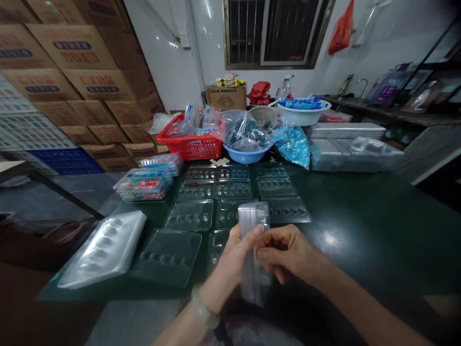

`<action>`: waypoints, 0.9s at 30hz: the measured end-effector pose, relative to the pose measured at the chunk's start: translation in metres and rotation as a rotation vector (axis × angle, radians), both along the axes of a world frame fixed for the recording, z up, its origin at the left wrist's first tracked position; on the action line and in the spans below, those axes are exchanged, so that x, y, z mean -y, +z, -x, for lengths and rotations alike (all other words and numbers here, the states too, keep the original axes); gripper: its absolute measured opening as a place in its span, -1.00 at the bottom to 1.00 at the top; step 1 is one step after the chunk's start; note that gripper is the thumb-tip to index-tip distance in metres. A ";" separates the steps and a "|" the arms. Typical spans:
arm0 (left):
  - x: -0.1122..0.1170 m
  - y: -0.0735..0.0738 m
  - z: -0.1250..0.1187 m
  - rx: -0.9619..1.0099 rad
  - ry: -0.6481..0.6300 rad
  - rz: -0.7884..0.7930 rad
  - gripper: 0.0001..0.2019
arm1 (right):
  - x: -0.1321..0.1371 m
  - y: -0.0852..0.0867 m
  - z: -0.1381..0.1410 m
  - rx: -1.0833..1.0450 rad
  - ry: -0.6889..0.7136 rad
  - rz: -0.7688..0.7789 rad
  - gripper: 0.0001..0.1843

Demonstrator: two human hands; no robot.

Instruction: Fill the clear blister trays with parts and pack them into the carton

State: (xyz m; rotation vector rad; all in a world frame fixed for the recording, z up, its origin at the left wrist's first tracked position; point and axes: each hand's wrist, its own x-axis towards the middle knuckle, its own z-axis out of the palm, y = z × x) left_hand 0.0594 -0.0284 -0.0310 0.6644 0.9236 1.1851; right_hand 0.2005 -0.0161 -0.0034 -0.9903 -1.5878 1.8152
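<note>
My left hand (239,252) is wrapped round an upright stack of clear plastic trays (249,221), held in front of me above the table's near edge. At the right side of that stack, the fingers of my right hand (288,250) are pinched together against its edge; whether they grip a single tray I cannot make out. Single clear trays (189,215) with moulded bumps lie in rows on the green table beyond my hands. One larger-looking tray (167,257) lies nearest on the left, beside a thick stack of the same trays (104,247).
Filled clear packs (146,184) are piled at the left. Along the back stand a red basket (196,146), a blue basin (248,153), a blue patterned bag (293,144) and stacked clear trays (345,154). Cardboard boxes (90,81) rise at the left wall.
</note>
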 end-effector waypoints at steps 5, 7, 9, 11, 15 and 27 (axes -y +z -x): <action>0.000 -0.005 0.001 -0.014 0.018 0.001 -0.64 | -0.002 0.001 -0.002 0.024 0.027 -0.015 -0.79; 0.000 -0.006 0.001 -0.010 0.003 0.009 -0.62 | -0.002 0.001 -0.003 0.040 0.032 -0.024 -0.79; 0.000 -0.007 0.001 0.004 -0.003 0.013 -0.61 | -0.001 0.002 -0.003 0.073 0.018 -0.060 -0.80; -0.001 -0.008 0.001 0.017 0.021 0.010 -0.63 | 0.001 0.002 -0.003 0.093 -0.023 -0.128 -0.81; -0.001 -0.008 0.003 0.021 0.050 0.007 -0.71 | 0.004 0.001 -0.002 0.052 -0.092 -0.169 -0.82; 0.000 -0.009 0.003 0.036 0.022 0.015 -0.71 | 0.000 -0.004 -0.002 0.077 -0.148 -0.118 -0.79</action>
